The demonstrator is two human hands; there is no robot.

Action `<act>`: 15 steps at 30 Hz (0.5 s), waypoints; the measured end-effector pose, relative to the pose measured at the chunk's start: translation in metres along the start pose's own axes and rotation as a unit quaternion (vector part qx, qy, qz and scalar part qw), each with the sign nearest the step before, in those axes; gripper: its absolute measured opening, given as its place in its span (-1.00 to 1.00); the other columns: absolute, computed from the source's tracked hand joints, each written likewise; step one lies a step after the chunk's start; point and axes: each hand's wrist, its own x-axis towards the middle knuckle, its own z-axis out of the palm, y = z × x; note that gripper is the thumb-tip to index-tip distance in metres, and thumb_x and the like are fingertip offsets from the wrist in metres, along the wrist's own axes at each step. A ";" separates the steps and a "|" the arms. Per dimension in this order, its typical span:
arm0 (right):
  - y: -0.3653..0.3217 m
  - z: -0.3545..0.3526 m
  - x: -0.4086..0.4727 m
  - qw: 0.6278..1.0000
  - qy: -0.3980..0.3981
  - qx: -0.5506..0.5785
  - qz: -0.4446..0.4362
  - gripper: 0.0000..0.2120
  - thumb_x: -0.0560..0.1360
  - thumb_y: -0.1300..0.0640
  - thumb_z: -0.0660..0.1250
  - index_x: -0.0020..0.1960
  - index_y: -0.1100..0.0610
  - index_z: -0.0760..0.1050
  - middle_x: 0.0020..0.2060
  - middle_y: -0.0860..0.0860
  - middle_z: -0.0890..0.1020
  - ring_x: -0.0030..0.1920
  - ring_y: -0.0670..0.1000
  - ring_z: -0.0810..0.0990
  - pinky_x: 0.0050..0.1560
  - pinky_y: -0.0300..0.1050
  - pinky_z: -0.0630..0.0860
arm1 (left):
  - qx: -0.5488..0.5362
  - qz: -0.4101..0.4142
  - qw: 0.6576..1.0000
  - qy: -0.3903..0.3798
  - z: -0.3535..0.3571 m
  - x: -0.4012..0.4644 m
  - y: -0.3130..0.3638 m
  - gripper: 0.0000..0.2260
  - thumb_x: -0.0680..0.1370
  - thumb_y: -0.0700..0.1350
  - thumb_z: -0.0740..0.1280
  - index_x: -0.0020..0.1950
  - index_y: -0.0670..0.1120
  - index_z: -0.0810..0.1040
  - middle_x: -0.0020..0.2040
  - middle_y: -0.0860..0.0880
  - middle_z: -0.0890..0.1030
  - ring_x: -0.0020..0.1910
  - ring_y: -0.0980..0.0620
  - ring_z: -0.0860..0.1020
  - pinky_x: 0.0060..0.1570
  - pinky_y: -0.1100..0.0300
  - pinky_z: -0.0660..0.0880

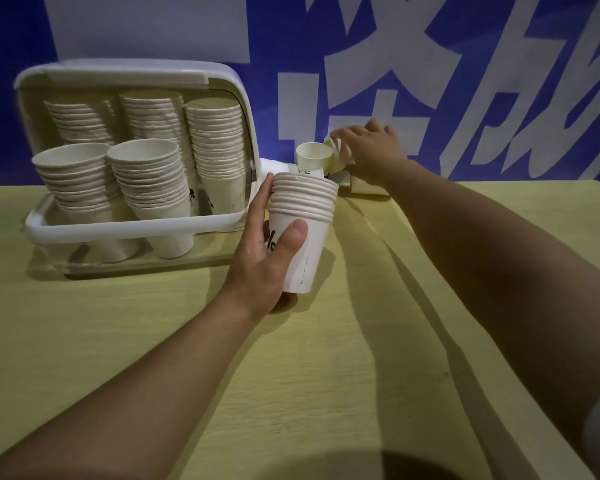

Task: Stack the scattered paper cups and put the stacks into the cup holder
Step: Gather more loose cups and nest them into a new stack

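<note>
Head view: the left hand [267, 258] grips a stack of ribbed-rimmed white paper cups [300, 230] beside the glossy plastic cup holder [132, 230]. The right hand [368, 150] pinches loose cups [340, 152] on the matte table [326, 358].

Left hand [267, 258] grips stack of white paper cups [300, 230], upright, just above pale yellow wood-grain tabletop [326, 375], thumb across front. Right hand [368, 150] reaches far right, fingers curled on tilted white paper cup [340, 150]; single upright white paper cup [314, 157] just left of it. White plastic cup holder with raised lid [136, 230] far left, holding five cup stacks. Blue wall with large white characters [430, 64] behind.
</note>
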 end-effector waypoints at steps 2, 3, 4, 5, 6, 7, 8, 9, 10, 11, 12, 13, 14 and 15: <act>0.003 0.001 0.005 1.000 -0.001 -0.027 -0.007 -0.30 0.49 -0.04 0.48 0.52 -0.08 0.24 0.46 0.04 0.41 0.42 0.23 0.32 0.41 0.20 0.24 | 0.004 0.000 1.000 -0.002 0.000 0.000 0.000 -0.27 0.44 0.25 0.35 0.56 0.33 0.12 0.45 0.12 0.44 0.26 0.17 0.55 0.06 0.26 0.57; 0.004 0.001 0.006 0.999 0.002 -0.036 -0.014 -0.29 0.47 -0.06 0.49 0.52 -0.07 0.23 0.45 0.06 0.41 0.42 0.23 0.33 0.41 0.20 0.24 | 0.003 0.001 1.000 -0.003 0.000 0.000 0.000 -0.27 0.44 0.25 0.35 0.56 0.34 0.12 0.46 0.11 0.44 0.27 0.16 0.56 0.07 0.25 0.57; 0.005 0.000 0.007 0.999 0.006 -0.041 -0.020 -0.27 0.46 -0.08 0.50 0.52 -0.06 0.23 0.44 0.07 0.42 0.41 0.24 0.33 0.41 0.21 0.24 | 0.002 0.003 1.000 -0.003 0.000 0.000 0.000 -0.28 0.44 0.25 0.35 0.55 0.35 0.12 0.46 0.11 0.44 0.27 0.16 0.56 0.07 0.23 0.57; 0.005 -0.002 0.006 0.999 0.011 -0.043 -0.023 -0.25 0.44 -0.09 0.51 0.52 -0.05 0.23 0.42 0.10 0.41 0.40 0.25 0.34 0.41 0.21 0.24 | 0.003 0.004 1.000 -0.003 -0.001 0.000 0.000 -0.28 0.44 0.25 0.35 0.54 0.35 0.12 0.46 0.10 0.44 0.27 0.16 0.56 0.09 0.22 0.58; 0.005 -0.004 0.005 0.999 0.017 -0.041 -0.022 -0.22 0.42 -0.09 0.52 0.52 -0.05 0.22 0.41 0.12 0.41 0.39 0.26 0.36 0.41 0.22 0.25 | 0.004 0.004 1.000 -0.003 -0.001 0.000 -0.001 -0.29 0.44 0.25 0.35 0.54 0.36 0.12 0.46 0.10 0.44 0.27 0.16 0.56 0.09 0.21 0.58; 0.006 -0.007 0.004 0.999 0.026 -0.034 -0.020 -0.20 0.41 -0.10 0.53 0.52 -0.05 0.21 0.40 0.14 0.41 0.37 0.26 0.37 0.40 0.22 0.27 | 0.004 0.004 1.000 -0.003 -0.001 0.001 -0.001 -0.28 0.44 0.25 0.35 0.55 0.36 0.12 0.46 0.10 0.44 0.27 0.16 0.56 0.09 0.21 0.58; 0.007 -0.011 0.001 0.999 0.035 -0.022 -0.014 -0.18 0.41 -0.10 0.53 0.53 -0.05 0.19 0.39 0.15 0.40 0.36 0.27 0.39 0.39 0.21 0.29 | 0.004 0.003 1.000 -0.003 -0.001 0.001 -0.001 -0.28 0.44 0.25 0.35 0.55 0.35 0.12 0.46 0.10 0.44 0.26 0.16 0.56 0.08 0.22 0.58; 0.007 -0.015 -0.002 0.999 0.046 -0.005 -0.008 -0.18 0.41 -0.11 0.53 0.53 -0.06 0.18 0.39 0.16 0.40 0.34 0.26 0.42 0.36 0.20 0.32 | 0.003 0.005 1.000 -0.003 0.000 0.000 0.000 -0.28 0.44 0.25 0.35 0.55 0.35 0.12 0.46 0.10 0.44 0.26 0.17 0.56 0.08 0.23 0.57; 0.006 -0.020 -0.006 0.998 0.060 0.016 0.001 -0.18 0.41 -0.11 0.52 0.53 -0.07 0.17 0.38 0.16 0.40 0.32 0.26 0.44 0.33 0.19 0.36 | 0.003 0.007 1.000 -0.003 0.000 0.000 0.001 -0.30 0.44 0.25 0.35 0.53 0.37 0.13 0.46 0.11 0.44 0.27 0.17 0.55 0.08 0.24 0.57; 0.005 -0.027 -0.010 0.996 0.075 0.041 0.013 -0.18 0.42 -0.11 0.52 0.54 -0.07 0.17 0.38 0.16 0.40 0.31 0.24 0.45 0.31 0.17 0.40 | 0.005 0.008 1.000 -0.003 0.000 -0.001 0.002 -0.32 0.44 0.25 0.35 0.50 0.40 0.14 0.46 0.11 0.44 0.28 0.16 0.54 0.10 0.24 0.56; 0.003 -0.034 -0.015 0.993 0.094 0.071 0.028 -0.19 0.42 -0.11 0.51 0.54 -0.07 0.18 0.39 0.15 0.40 0.31 0.23 0.45 0.28 0.14 0.45 | 0.008 0.009 1.000 -0.004 0.000 -0.002 0.003 -0.34 0.44 0.25 0.35 0.48 0.42 0.15 0.47 0.11 0.43 0.30 0.16 0.54 0.12 0.22 0.56; 0.000 -0.040 -0.021 0.986 0.116 0.114 0.047 -0.19 0.42 -0.10 0.51 0.54 -0.07 0.19 0.39 0.14 0.39 0.31 0.20 0.45 0.25 0.08 0.48 | 0.013 0.009 1.000 -0.007 0.000 -0.003 0.004 -0.34 0.44 0.25 0.35 0.48 0.42 0.15 0.47 0.11 0.43 0.31 0.15 0.53 0.16 0.19 0.56; -0.004 -0.047 -0.028 0.973 0.140 0.168 0.068 -0.20 0.42 -0.08 0.52 0.54 -0.07 0.20 0.40 0.12 0.39 0.30 0.16 0.45 0.21 0.02 0.50 | 0.018 0.011 1.000 -0.010 0.000 -0.004 0.004 -0.33 0.44 0.25 0.35 0.50 0.41 0.14 0.48 0.11 0.42 0.32 0.15 0.52 0.22 0.15 0.55; -0.009 -0.054 -0.038 0.954 0.166 0.232 0.089 -0.21 0.42 -0.06 0.52 0.53 -0.07 0.21 0.39 0.09 0.40 0.30 0.12 0.45 0.19 -0.05 0.51 | 0.025 0.014 0.999 -0.015 0.000 -0.005 0.005 -0.31 0.45 0.25 0.35 0.52 0.38 0.14 0.49 0.11 0.40 0.35 0.16 0.50 0.30 0.10 0.52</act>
